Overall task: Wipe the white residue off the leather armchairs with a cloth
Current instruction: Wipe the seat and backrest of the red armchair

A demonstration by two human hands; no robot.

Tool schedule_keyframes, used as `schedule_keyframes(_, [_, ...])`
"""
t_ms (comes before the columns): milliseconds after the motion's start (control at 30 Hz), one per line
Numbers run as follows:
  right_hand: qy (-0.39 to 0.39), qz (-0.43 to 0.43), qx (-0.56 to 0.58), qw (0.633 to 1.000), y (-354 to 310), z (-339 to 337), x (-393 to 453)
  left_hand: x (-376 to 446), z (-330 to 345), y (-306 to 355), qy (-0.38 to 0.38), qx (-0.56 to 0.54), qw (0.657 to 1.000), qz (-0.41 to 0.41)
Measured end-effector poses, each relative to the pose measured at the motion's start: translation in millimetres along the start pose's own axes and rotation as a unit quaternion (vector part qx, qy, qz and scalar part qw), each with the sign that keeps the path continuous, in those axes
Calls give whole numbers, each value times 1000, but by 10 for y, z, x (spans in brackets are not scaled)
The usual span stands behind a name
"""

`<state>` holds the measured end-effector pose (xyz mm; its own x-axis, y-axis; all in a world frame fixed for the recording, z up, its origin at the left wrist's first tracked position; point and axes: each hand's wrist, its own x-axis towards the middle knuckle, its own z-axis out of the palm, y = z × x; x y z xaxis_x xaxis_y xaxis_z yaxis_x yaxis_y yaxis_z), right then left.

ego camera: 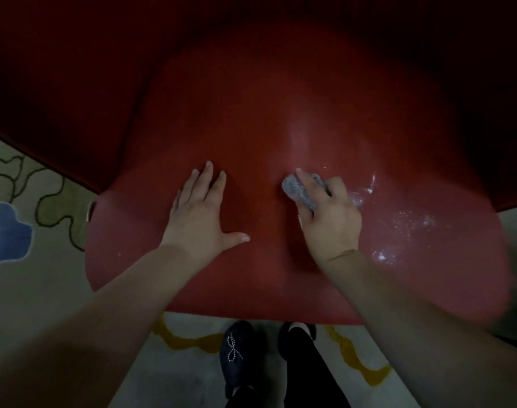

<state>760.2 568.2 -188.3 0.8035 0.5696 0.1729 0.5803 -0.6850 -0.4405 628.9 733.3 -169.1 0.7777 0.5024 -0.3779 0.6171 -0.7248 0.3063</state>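
Note:
A red leather armchair seat point(266, 119) fills most of the head view. My left hand point(201, 210) lies flat on the cushion, fingers spread and straight. My right hand point(329, 216) grips a small grey cloth point(298, 191) bunched under its fingers and presses it against the leather near the middle of the seat. White residue point(404, 228) shows as specks and smears on the leather to the right of my right hand, with a brighter streak near the seat's right side point(370, 184).
The chair's dark red back and arms point(74, 83) rise behind and to the left. A pale carpet with blue, green and yellow patterns point(21, 231) lies around the chair. My feet in dark slippers point(236, 354) stand just before the seat's front edge.

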Motion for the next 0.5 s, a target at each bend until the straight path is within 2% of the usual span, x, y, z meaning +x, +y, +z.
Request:
schedule_keyframes(67, [-6, -34, 28, 999, -148, 31, 15, 58, 28, 134, -2, -3, 1000, 11])
schedule_keyframes(167, [-74, -119, 4, 990, -223, 91, -2, 111, 71, 221, -3, 6, 1000, 8])
schedule_keyframes(233, [-76, -99, -30, 992, -31, 44, 75, 115, 102, 211, 6, 15, 1000, 11])
schedule_keyframes(367, [-16, 15, -59, 998, 298, -134, 235, 105, 104, 204, 12, 22, 999, 20])
schedule_keyframes(500, [14, -2, -29, 999, 39, -18, 335, 125, 95, 286, 12, 34, 999, 15])
